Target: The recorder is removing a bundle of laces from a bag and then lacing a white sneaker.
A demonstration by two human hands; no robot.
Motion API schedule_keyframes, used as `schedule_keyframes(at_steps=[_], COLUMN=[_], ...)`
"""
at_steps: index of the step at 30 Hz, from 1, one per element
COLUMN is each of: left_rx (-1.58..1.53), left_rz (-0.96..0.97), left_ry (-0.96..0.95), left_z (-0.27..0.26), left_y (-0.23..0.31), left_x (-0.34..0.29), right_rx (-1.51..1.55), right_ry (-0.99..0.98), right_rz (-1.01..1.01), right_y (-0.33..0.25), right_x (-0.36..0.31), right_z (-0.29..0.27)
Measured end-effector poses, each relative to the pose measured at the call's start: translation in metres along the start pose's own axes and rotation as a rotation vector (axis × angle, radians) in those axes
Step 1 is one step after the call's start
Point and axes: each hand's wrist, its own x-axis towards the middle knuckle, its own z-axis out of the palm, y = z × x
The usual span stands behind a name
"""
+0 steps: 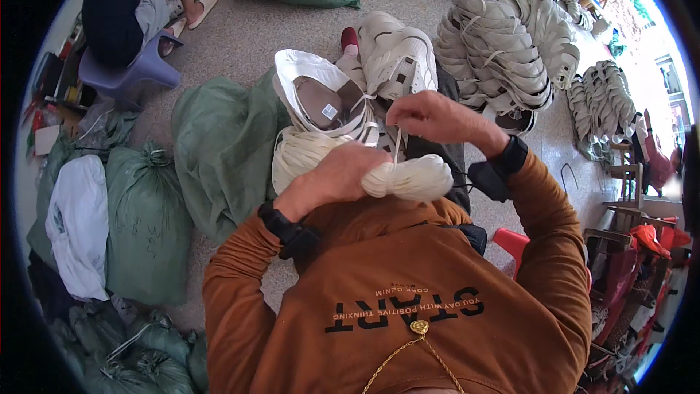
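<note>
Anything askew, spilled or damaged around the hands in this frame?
Nothing stands out. The left hand grips a bundle of white laces, the right hand pinches one lace above it, and the white shoe uppers sit stacked in piles.

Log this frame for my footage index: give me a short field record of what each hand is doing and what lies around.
left hand: left hand grips a bundle of cream-white shoelaces
right hand: right hand pinches a single white lace strand rising from the bundle
on lap: white unfinished shoe upper with grey-brown insole, a second white shoe upper
floor left: tied green woven sacks
floor right: stacked white shoe soles
nearby: another person seated on a purple plastic stool
</note>
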Motion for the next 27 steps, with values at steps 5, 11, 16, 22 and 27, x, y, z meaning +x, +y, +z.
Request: schedule_keyframes(at_steps=[5,11,16,22,27], left_rx=[-0.748,-0.708,-0.436,-0.655,-0.939], left_rz=[-0.168,-0.412,-0.328,-0.271,-0.318], left_ry=[0.009,0.223,0.02,-0.193,-0.029], left_z=[-0.042,-0.043,-0.019,-0.029,-0.035], left_y=[-0.002,-0.007,-0.008,-0.001,-0.01], left_x=[-0.003,-0.01,-0.006,-0.011,-0.03], right_rx=[0.089,0.36,0.497,0.173,0.729], right_ry=[-0.084,-0.4,-0.312,0.348,0.181], right_rz=[0.088,0.057,-0.231,-0.016,0.159], right_y=[0.094,-0.036,-0.097,-0.003,0.027], right_x=[-0.041,-0.055,-0.015,0.021,-0.023], right_z=[0.017,0.026,-0.025,-0.008,0.014])
